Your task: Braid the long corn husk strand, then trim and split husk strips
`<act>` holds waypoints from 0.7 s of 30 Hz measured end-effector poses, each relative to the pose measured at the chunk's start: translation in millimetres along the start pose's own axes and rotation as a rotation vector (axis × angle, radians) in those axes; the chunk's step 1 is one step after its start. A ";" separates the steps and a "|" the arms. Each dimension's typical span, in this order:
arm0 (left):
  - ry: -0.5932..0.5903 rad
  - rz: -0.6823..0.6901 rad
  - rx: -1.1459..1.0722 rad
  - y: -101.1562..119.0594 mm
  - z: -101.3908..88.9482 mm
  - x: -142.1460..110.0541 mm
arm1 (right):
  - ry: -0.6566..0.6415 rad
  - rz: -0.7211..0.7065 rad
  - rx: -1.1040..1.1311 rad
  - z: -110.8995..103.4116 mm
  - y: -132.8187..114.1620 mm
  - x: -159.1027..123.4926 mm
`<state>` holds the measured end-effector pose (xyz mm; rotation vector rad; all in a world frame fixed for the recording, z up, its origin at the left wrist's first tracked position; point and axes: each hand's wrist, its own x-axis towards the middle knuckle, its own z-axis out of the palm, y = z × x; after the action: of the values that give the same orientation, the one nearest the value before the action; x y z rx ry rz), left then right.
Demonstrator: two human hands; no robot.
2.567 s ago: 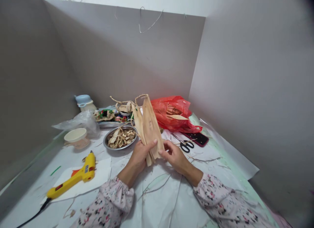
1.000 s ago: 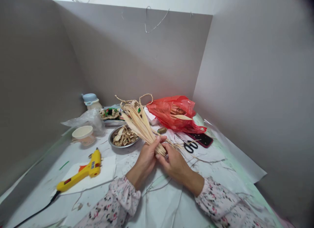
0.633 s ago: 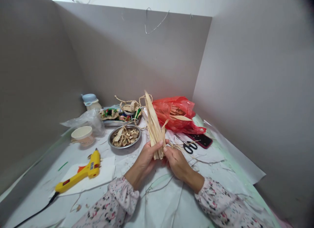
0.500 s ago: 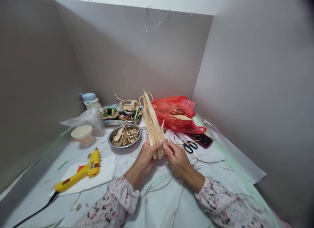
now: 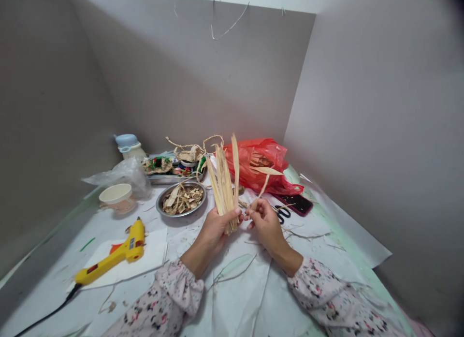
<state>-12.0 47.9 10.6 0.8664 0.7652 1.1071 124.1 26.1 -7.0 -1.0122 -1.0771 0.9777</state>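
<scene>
My left hand [image 5: 215,228] is closed around the lower end of a bundle of dried tan husk strips [image 5: 223,184], which stands upright above the white paper-covered table [image 5: 232,298]. My right hand [image 5: 266,224] sits just to the right of it, fingers pinched on one thin husk strip [image 5: 261,191] that leans away from the bundle to the right. Both wrists wear floral sleeves.
A metal dish of husk scraps [image 5: 181,200] lies behind my left hand. A yellow glue gun [image 5: 112,256] rests on paper at left, near a cream cup [image 5: 116,196]. A red plastic bag [image 5: 259,165], black scissors [image 5: 282,212] and a dark phone [image 5: 297,204] lie at right. Grey partitions surround the table.
The bundle went from tilted left to upright. My right hand has pulled one thin strip out of the bundle toward the right, and the strips have fanned apart.
</scene>
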 end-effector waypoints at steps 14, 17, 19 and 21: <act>-0.051 0.012 0.138 -0.6 0.2 -2.1 | -0.098 0.162 0.165 -4.8 8.7 7.1; -0.028 0.004 0.199 -0.9 -0.9 -1.2 | -0.099 0.132 0.118 -4.4 4.1 5.3; -0.008 -0.004 0.259 -1.3 -0.9 -1.1 | -0.122 0.128 0.074 -3.7 0.5 3.9; 0.005 -0.017 0.316 -1.9 -0.2 -1.6 | -0.134 0.131 0.005 -3.0 -2.4 3.0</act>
<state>-11.8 46.0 9.0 1.1197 0.9663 0.9877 127.9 27.9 -4.5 -1.0344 -1.1283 1.1672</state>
